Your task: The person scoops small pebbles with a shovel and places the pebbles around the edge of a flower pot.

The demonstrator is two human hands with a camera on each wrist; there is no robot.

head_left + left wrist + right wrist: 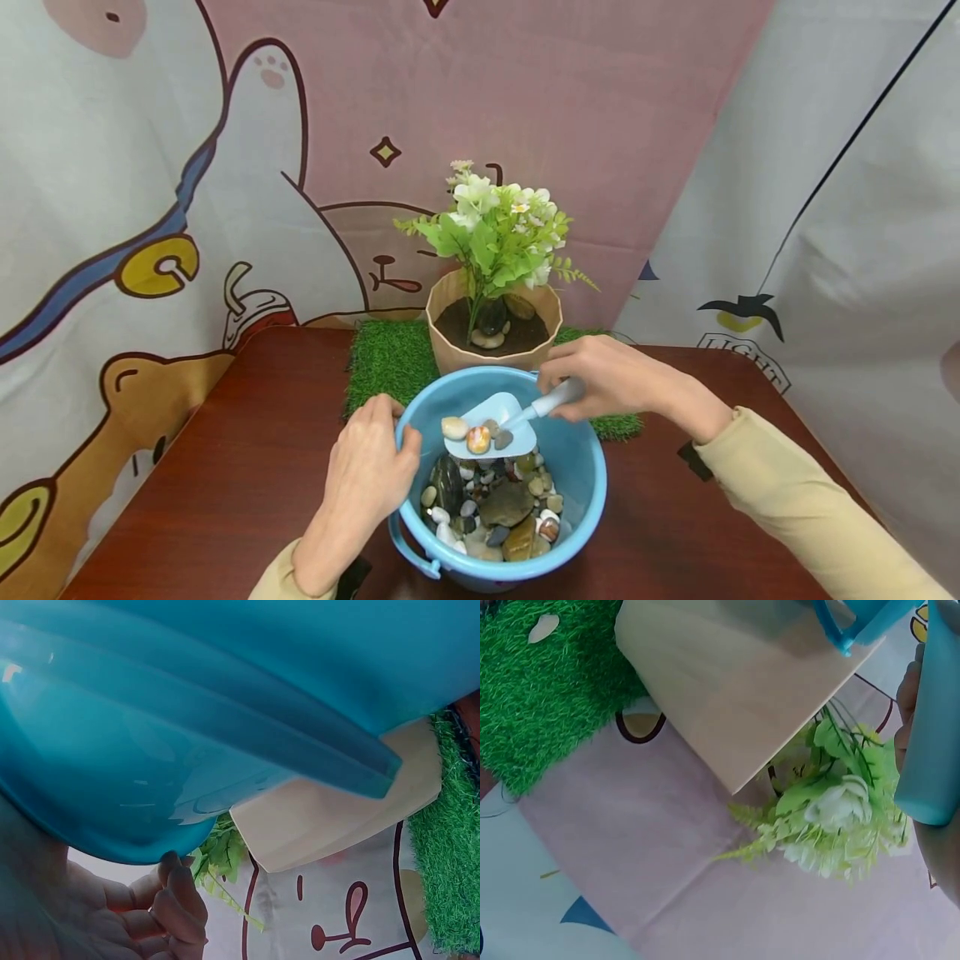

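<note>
- R hand [600, 375] grasps the scoop [512, 405] by its handle; L hand [371, 454] grips the blue bucket [577, 467] at its left rim.
- Scoop's over the bucket mouth, above the river stones [506, 504], loaded w/ pebbles [478, 440].
- Risk: a wrist roll or quick jerk could shed the load, esp. the cream pebble [453, 428] at the blade's left edge; it'd prob. drop into the bucket.
- Clipping the rim could also spill stones, poss. onto the bench [225, 483] or turf mat [390, 358]; flowerpot [442, 350] is just behind, so room's tight.
- R wrist view crops most fingers, so grip firmness is hard to judge.
- Scoop looks: shallow pale-blue blade, whitish handle; load incl. cream, orange-&-white, a few greyish pebbles, exact no. unclear.
</note>
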